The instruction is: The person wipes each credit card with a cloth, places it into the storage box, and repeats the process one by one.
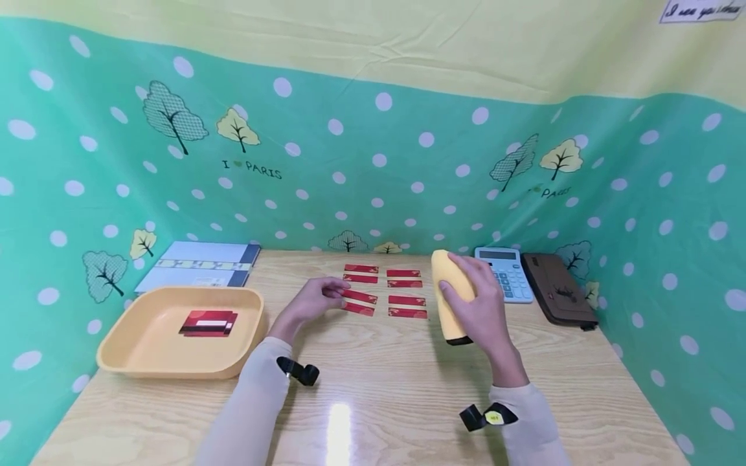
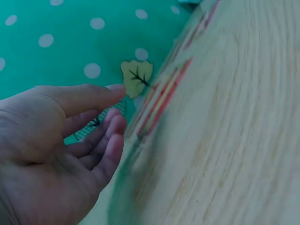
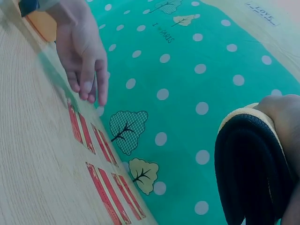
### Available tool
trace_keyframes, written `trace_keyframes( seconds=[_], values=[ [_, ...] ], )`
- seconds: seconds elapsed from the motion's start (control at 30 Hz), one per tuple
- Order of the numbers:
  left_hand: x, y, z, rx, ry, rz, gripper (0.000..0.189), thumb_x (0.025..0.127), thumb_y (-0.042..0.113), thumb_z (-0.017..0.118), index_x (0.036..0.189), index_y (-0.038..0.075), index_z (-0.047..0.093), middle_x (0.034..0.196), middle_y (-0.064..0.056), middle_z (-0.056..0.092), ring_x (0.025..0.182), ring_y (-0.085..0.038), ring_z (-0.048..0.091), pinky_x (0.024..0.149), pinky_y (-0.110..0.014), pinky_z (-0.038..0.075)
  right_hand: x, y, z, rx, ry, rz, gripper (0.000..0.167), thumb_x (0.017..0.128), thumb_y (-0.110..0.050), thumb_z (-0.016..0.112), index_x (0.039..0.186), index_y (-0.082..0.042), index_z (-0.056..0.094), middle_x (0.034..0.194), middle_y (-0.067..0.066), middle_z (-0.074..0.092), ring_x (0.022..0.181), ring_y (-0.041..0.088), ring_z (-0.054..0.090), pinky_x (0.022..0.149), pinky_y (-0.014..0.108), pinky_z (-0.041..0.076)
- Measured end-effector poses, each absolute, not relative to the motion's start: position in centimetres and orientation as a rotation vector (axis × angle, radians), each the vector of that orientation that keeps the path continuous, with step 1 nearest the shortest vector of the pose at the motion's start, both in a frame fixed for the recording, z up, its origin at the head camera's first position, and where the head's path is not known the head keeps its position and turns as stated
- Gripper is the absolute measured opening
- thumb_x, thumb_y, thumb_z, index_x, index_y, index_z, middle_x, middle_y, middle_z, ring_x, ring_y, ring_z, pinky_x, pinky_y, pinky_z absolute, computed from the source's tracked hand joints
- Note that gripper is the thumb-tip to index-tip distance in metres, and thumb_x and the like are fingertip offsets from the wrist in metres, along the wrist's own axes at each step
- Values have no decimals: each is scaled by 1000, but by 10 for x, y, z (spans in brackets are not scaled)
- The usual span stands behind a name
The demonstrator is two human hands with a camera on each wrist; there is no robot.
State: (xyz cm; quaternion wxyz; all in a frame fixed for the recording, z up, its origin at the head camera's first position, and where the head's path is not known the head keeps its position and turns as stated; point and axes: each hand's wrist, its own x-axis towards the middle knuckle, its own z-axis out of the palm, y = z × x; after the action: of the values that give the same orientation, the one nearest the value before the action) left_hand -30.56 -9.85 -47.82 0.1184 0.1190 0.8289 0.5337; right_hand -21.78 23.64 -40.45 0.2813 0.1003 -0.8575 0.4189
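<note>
Several red card-like strips (image 1: 408, 301) with pale bands lie in two columns on the wooden table. My left hand (image 1: 315, 299) is beside the left column, its fingertips close to the lower strips. In the left wrist view, the left hand (image 2: 61, 140) has its thumb and slightly bent fingers apart and holds nothing. My right hand (image 1: 480, 304) grips a long yellow object (image 1: 447, 314) with a black end, above the table to the right of the strips. The right wrist view shows the object's dark end (image 3: 251, 168); I cannot tell its kind.
A yellow tray (image 1: 140, 359) holding red cards (image 1: 204, 323) stands at left, with a blue-and-white notebook (image 1: 198, 255) behind it. A light-blue calculator (image 1: 515, 285) and a brown zippered case (image 1: 556, 291) lie at right. A green dotted curtain (image 1: 379, 175) encloses the table.
</note>
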Motion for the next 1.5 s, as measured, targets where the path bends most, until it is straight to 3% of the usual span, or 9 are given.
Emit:
trace_keyframes(
  seconds=[0.27, 0.4, 0.63, 0.93, 1.1, 1.27, 1.5],
  values=[
    [-318, -94, -486, 347, 2532, 1413, 53, 85, 5, 82, 135, 6, 65, 107, -11, 60, 93, -20, 52, 76, -27, 47, -218, 237, -406, 249, -2305, 1122, 55, 90, -15, 80, 142, -25, 64, 139, 11, 58, 106, 24, 56, 75, 32, 46],
    [-318, -89, -489, 353, 2575, 1323, 59, 84, 6, 82, 140, 8, 62, 98, -6, 53, 90, -18, 48, 78, -31, 43, -218, 237, -406, 252, -2307, 1122, 54, 91, -15, 79, 142, -25, 64, 139, 11, 58, 106, 25, 55, 76, 33, 45],
    [-317, -85, -486, 299, 2608, 1255, 49, 85, 9, 84, 130, 11, 67, 83, -2, 49, 73, -16, 44, 66, -28, 38, -219, 236, -406, 252, -2318, 1126, 54, 90, -15, 79, 142, -24, 64, 140, 13, 57, 109, 27, 54, 78, 36, 44],
    [-318, -84, -484, 240, 2633, 1136, 46, 85, 18, 85, 126, 10, 64, 95, -7, 53, 85, -21, 48, 70, -30, 40, -219, 235, -406, 262, -2325, 1119, 55, 90, -15, 79, 142, -24, 64, 140, 13, 57, 106, 26, 54, 77, 36, 43],
    [-313, -83, -489, 206, 2677, 1177, 51, 84, 16, 86, 127, 4, 60, 97, -9, 54, 86, -23, 50, 73, -32, 44, -218, 234, -407, 254, -2333, 1114, 55, 90, -15, 79, 142, -23, 63, 140, 13, 57, 107, 26, 54, 78, 36, 43],
    [-301, -81, -495, 158, 2731, 1288, 52, 83, 14, 86, 125, 7, 56, 109, -10, 52, 94, -23, 50, 81, -33, 46, -217, 233, -408, 248, -2331, 1115, 56, 90, -14, 80, 142, -23, 63, 140, 13, 57, 107, 26, 55, 77, 35, 43],
    [-289, -80, -495, 172, 2796, 1368, 49, 85, 7, 82, 124, 14, 53, 91, -8, 60, 76, -21, 53, 68, -30, 43, -218, 230, -408, 259, -2323, 1119, 56, 90, -14, 80, 142, -24, 64, 140, 12, 58, 108, 24, 55, 76, 33, 43]
  ],
)
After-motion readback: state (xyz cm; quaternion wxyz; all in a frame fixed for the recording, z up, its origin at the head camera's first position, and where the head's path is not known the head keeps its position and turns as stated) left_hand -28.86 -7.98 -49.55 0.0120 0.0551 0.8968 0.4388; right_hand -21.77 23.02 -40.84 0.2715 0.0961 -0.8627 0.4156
